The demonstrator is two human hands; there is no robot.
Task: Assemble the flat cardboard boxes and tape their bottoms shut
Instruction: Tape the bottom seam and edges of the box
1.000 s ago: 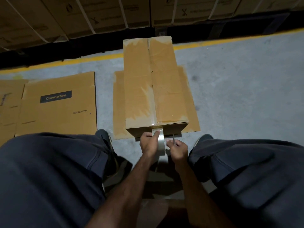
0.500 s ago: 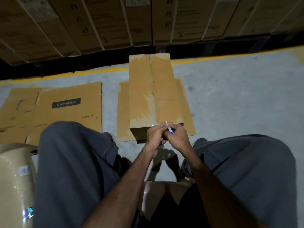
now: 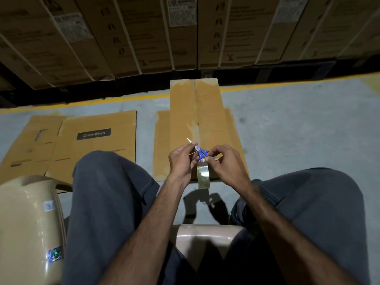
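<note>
A seated person's left hand (image 3: 182, 161) and right hand (image 3: 226, 164) pinch blue-handled scissors (image 3: 201, 154) above the assembled cardboard box (image 3: 185, 112); a tape strip (image 3: 202, 177) dangles, its top hidden behind the fingers.

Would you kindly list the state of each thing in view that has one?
assembled box: upright on floor, flaps shut, seam taped
tape strip: hanging below the hands
scissors: held in both hands, blades look shut
flat box: unfolded, lying on floor
left hand: pinching scissors
right hand: gripping scissors handle

One head-worn camera looks forward and down, close over the seated person's lap.
</note>
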